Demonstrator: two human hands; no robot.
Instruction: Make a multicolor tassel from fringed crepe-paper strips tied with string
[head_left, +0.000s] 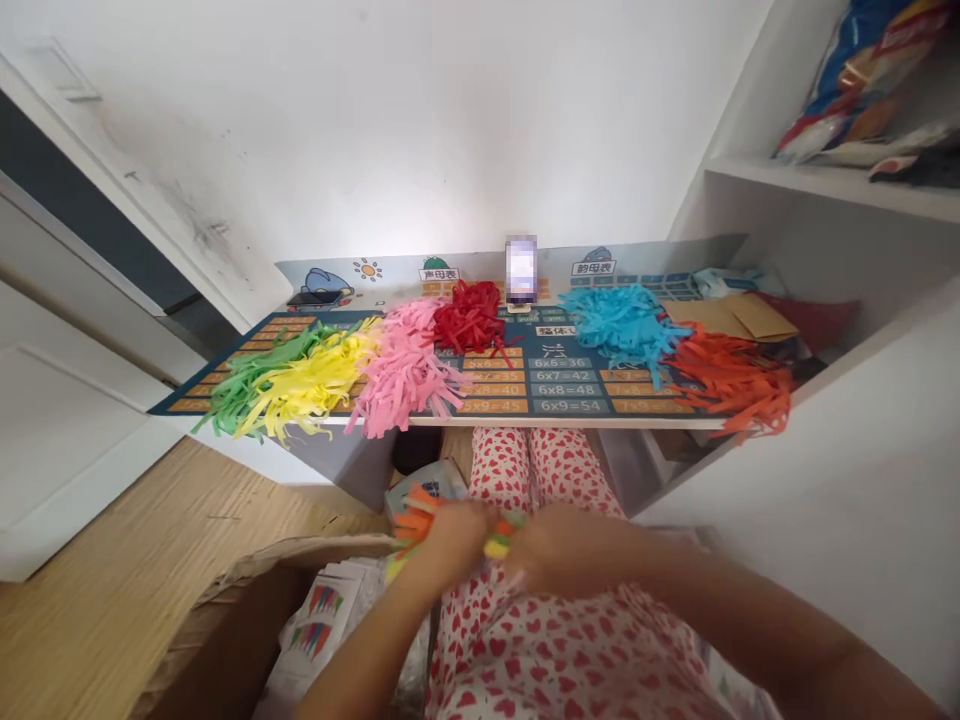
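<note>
Over my lap, both hands are closed around one bundle of multicoloured paper strips, a tassel [414, 520]. My left hand [457, 540] wraps it near the orange fringed end, which sticks out to the left. Close beside it, my right hand [551, 548] grips the other part; orange, green and yellow strips show in the small gap between. Motion blurs the fingers. Ahead on the desk lie fringe bunches in green [262, 365], yellow [319, 375], pink [409, 370], red [474, 318], light blue [626, 322] and orange-red [731, 380].
A printed mat [566, 395] covers the desk, with a phone [521, 270] standing at its back. Below left is an open cardboard box [199, 640] holding printed packets [319, 620]. Brown envelopes [739, 317] lie at the desk's right. A shelf [825, 185] holds packages above.
</note>
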